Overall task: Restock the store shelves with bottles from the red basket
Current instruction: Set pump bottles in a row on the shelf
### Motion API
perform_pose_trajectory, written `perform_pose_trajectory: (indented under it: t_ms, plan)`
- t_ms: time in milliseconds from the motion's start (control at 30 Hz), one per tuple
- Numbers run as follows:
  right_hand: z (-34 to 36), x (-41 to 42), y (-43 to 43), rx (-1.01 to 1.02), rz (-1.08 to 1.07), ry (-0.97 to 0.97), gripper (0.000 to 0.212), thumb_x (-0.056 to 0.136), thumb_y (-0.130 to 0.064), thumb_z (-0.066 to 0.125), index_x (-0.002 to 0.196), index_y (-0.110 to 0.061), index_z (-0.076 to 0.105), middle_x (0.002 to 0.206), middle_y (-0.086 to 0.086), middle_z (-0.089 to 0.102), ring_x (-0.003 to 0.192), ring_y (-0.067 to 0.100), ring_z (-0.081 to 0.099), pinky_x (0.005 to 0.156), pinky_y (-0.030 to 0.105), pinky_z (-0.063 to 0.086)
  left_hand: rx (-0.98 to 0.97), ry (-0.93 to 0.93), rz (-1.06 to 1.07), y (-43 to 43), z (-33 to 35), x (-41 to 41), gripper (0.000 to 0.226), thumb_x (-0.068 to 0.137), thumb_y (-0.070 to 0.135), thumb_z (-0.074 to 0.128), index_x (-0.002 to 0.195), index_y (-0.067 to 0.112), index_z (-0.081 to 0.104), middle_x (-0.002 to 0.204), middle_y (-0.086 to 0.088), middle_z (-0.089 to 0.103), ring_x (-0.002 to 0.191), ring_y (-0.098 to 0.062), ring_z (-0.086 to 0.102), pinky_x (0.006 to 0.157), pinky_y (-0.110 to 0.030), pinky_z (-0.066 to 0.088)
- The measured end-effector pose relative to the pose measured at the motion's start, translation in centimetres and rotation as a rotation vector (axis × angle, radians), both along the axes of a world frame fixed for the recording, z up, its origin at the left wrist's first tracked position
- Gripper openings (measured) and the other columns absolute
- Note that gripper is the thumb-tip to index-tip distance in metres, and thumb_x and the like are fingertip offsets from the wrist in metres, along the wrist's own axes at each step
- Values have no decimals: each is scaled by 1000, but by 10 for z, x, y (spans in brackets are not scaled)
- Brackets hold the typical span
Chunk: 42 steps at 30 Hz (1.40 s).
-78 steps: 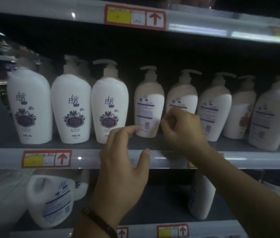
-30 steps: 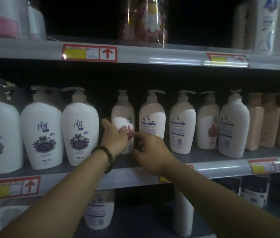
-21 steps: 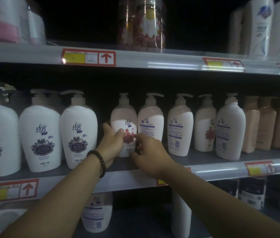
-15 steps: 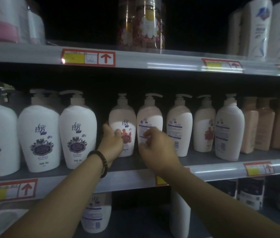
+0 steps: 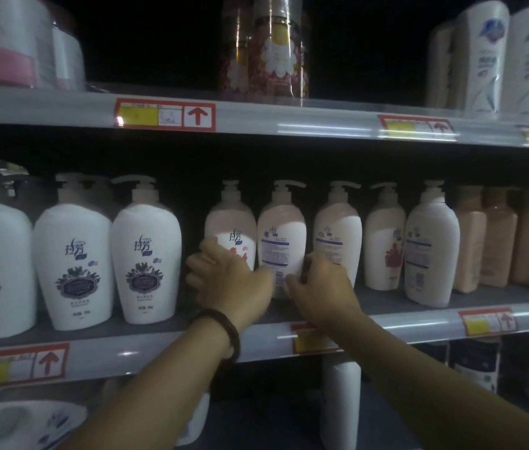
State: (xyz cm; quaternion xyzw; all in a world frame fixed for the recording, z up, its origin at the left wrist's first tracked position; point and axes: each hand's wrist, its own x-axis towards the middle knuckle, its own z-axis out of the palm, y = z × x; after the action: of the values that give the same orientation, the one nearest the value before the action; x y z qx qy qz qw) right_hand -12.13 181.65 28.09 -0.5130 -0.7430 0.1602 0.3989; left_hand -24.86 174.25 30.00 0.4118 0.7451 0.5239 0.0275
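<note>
A row of white pump bottles stands on the middle shelf (image 5: 419,319). My left hand (image 5: 229,282), with a dark bracelet at the wrist, grips the lower part of the pump bottle with the red flower label (image 5: 230,222). My right hand (image 5: 320,289) grips the bottom of the neighbouring pump bottle (image 5: 281,241), whose back label with small print faces me. Both bottles stand upright on the shelf, close together. The red basket is out of view.
Larger white pump bottles with purple labels (image 5: 146,251) stand to the left, and more white pump bottles (image 5: 432,251) and peach bottles (image 5: 497,238) to the right. The upper shelf (image 5: 289,121) carries wrapped packs and tall bottles. More bottles sit on the lower shelf.
My right hand has moved from the red flower bottle to the bottle on its right and taken hold of it. My left hand stays on the red flower bottle.
</note>
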Motion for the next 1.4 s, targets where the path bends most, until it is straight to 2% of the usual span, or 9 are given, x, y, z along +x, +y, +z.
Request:
perform_pose_trajectory:
  t_ms: [100,167,367,500,733,900,1100,1233,1400]
  plan:
    - [-3,3,2,8,15,17,29,92,-45,69,111,-28,55,104,-1,71,94,24,72,85,52,63,23,306,-83,3,-11,20,75,86,33,74,143,21,26,143,-9,30,132,-33,36,100,-37,38]
    - [-3,3,4,22,20,14,25,94,-42,70,110,-26,58,106,1,72,96,24,72,88,53,63,-28,271,-204,10,-13,26,67,92,29,69,144,19,29,146,-11,33,136,-32,38,111,-39,39]
    - [-7,7,5,17,85,29,18,90,-43,72,96,-33,59,96,-2,74,86,19,75,78,49,66,-57,87,-340,22,-11,28,55,100,18,59,148,17,33,145,-7,42,107,-12,43,85,-23,39]
    - [-9,11,3,56,76,39,20,89,-39,72,101,-33,57,94,-3,72,86,18,73,80,48,65,-80,38,-384,27,-9,25,38,99,23,60,127,27,35,131,-4,57,97,-12,57,61,-17,38]
    - [-17,14,-5,201,52,68,10,90,-34,71,98,-28,70,90,-7,74,88,12,71,82,44,64,-143,-30,-433,36,1,26,37,99,30,63,122,23,35,130,-7,57,109,-22,62,82,-32,48]
    - [-20,12,-15,272,55,19,25,91,-42,67,111,-31,76,96,-4,78,93,20,73,86,49,62,-125,-93,-422,40,5,27,24,107,33,52,121,21,37,129,-7,57,104,-20,58,73,-27,46]
    - [-27,11,-21,434,23,-21,29,89,-44,61,107,-26,76,93,0,75,88,23,68,74,45,59,-125,-122,-377,51,11,28,38,108,40,42,134,12,36,138,-14,52,116,-30,56,103,-45,48]
    - [-28,14,-20,489,85,-64,22,89,-32,68,106,-20,76,96,5,74,94,26,65,76,45,58,-91,-161,-340,55,9,28,24,111,33,37,125,13,40,124,-10,52,105,-21,51,93,-38,43]
    - [-19,14,-18,373,41,-19,26,96,-40,62,117,-26,67,106,-3,73,101,20,66,82,47,60,-78,-140,-280,52,7,29,38,113,33,35,126,3,54,117,-12,61,103,-23,59,84,-34,44]
